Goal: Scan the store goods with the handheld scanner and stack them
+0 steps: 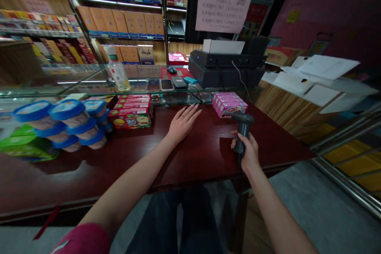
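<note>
My left hand [183,123] lies flat on the dark red wooden counter [190,156], fingers stretched forward, holding nothing. A black handheld barcode scanner [243,127] is upright in my right hand [251,151], its fingers wrapped round the handle. Just beyond the scanner's head sits a block of pink small boxes [229,105]. To the left of my left hand stands a group of red boxes [132,112]. Farther left are stacked tubs with blue lids [71,121], beside a green package [25,143].
Behind the counter's back edge a glass case [98,75] carries a bottle [116,69] and phones [167,84]. A black cash-register unit [226,71] stands at the back right. White cartons [315,83] are at right, metal rails [351,190] below them. Stocked shelves [116,0] line the back.
</note>
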`<state>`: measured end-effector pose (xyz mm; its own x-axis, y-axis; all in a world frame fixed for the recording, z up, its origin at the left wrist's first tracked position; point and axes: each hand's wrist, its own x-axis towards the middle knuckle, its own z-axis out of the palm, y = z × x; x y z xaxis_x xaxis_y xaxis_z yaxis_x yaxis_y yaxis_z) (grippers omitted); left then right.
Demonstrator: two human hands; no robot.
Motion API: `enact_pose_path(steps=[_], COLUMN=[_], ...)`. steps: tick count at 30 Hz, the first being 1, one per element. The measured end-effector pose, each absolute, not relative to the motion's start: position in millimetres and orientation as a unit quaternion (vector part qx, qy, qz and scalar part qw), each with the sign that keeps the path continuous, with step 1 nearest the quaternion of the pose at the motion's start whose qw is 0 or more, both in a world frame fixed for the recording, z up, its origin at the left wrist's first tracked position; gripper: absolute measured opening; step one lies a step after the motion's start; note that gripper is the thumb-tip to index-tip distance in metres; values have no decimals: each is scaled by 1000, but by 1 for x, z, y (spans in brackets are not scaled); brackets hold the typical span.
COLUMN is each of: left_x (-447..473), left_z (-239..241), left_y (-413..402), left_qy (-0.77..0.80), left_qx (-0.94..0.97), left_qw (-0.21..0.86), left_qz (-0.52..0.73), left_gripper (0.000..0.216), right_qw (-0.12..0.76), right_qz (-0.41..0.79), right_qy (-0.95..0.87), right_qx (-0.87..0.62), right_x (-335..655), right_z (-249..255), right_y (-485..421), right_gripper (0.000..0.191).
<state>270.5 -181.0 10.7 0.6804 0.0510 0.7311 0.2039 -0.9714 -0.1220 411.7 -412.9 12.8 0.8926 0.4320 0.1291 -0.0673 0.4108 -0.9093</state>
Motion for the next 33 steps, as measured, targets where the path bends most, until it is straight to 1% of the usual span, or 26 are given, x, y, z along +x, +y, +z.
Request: enact_pose_path(steps=[3, 6, 10, 13, 15, 19, 21, 26, 33], left_x=[182, 116, 78, 75, 77, 79, 79, 81, 84], left_z=[14, 15, 15, 17, 20, 22, 19, 14, 14], left_y=[-149, -125, -115, -119, -124, -128, -128, -128, -130], left_qy=[-159, -264, -370, -414, -401, -293, -264, -238, -223], left_qx=[-902, -874, -837, -834, -850, -901, -910, -919, -922], left_qw=[114, 124, 114, 97, 91, 83, 72, 59, 52], left_qz=[-385, -388, -387, -352, -329, -308, -312, -309, -312], left_gripper=[65, 69, 72, 70, 65, 59, 58, 52, 53], right_qw=[816, 785, 729, 702, 697, 697, 694, 683, 679], right_qz=[219, 306, 407, 432, 423, 393, 376, 356, 342], right_qy=[-186, -224, -295, -331, -348, -356, -347, -326, -336], right_qx=[-502, -489, -464, -459, -463, -483, -507, -548, -556], right_x=[384, 342, 284, 258, 251, 251, 251, 246, 244], right_z=[16, 22, 27, 24, 20, 13, 11, 10, 11], right_y=[-397, -369, -331, -316, -315, -328, -338, -352, -350], right_gripper=[30, 30, 35, 39, 42, 41, 41, 43, 41])
